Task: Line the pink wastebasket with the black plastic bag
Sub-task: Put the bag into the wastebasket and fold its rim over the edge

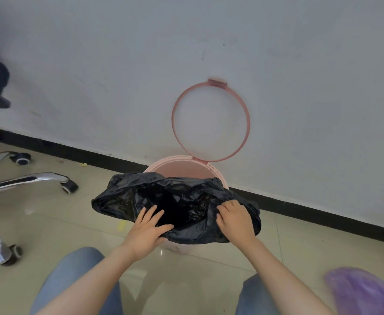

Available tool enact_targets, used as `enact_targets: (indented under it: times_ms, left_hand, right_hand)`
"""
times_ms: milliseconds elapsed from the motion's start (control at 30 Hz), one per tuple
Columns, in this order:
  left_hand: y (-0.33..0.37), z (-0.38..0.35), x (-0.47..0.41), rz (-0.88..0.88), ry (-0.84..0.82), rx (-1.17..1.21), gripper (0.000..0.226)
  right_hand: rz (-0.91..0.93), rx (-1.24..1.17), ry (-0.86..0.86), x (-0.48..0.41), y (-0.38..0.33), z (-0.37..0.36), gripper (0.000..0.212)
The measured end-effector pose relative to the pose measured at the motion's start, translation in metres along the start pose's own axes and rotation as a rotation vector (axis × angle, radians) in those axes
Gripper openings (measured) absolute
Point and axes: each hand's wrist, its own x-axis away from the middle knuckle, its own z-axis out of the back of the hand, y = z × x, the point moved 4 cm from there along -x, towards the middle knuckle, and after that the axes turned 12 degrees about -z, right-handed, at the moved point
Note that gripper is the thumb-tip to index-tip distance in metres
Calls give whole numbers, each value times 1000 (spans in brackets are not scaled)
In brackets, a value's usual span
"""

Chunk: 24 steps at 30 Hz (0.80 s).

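The left hand has its fingers spread apart and laid flat inside the mouth of the crinkled black plastic bag, thumb pinching the near edge of the film from outside. The right hand has its fingers curled together over the bag's edge at about 4 o'clock of the opening, bunching the plastic against the rim; whether the thumb grips underneath I cannot tell.

The bag lies draped over the near half of the round pink plastic wastebasket, its mouth gaping, with loose film spilling past the rim toward 9 o'clock. The far rim, at 12 o'clock, is bare pink, so I'd judge the job roughly half done: the bag is in place but not yet stretched round the whole rim, and the thin pink hoop ring, hinged upright against the wall, has yet to be folded down over it.

The bin stands on glossy beige floor tiles, tight against a scuffed white wall with a black skirting strip. A chrome-legged office chair base sits at 9 o'clock, and a blurred purple plastic thing at 5 o'clock.
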Motion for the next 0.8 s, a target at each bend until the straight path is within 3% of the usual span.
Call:
enact_targets:
  times_ms: [133,300,400,500,567,633,733,800]
  left_hand:
    - [5,-7,8,6,18,-8,47]
    - [3,-11,23,-75,4,-22,45]
    - [6,-9,29,-92,33,-43,21]
    - [7,-1,28,-64,-48,99,35]
    - [7,2,27,-88,-30,107,60]
    - [9,14,27,-35,50,28,72]
    - [1,34,14,63,231,-9,59]
    - [-17,48,-1,212,290,-11,59]
  right_hand:
    - [-89,20,-317,-16,7,-17,55]
    - [-388,-259,-509,-50,14,-18,61]
    - [-440,-328,-671,-50,11,-30,63]
    - [-479,-399,-809,-43,9,-34,65]
    - [-511,-397,-782,-40,8,-31,61]
    - [-526,-267,-599,-35,6,-21,56]
    - [-504,-117,-354,-20,0,-10,55]
    - [-505,-151,-383,-9,-4,-16,58]
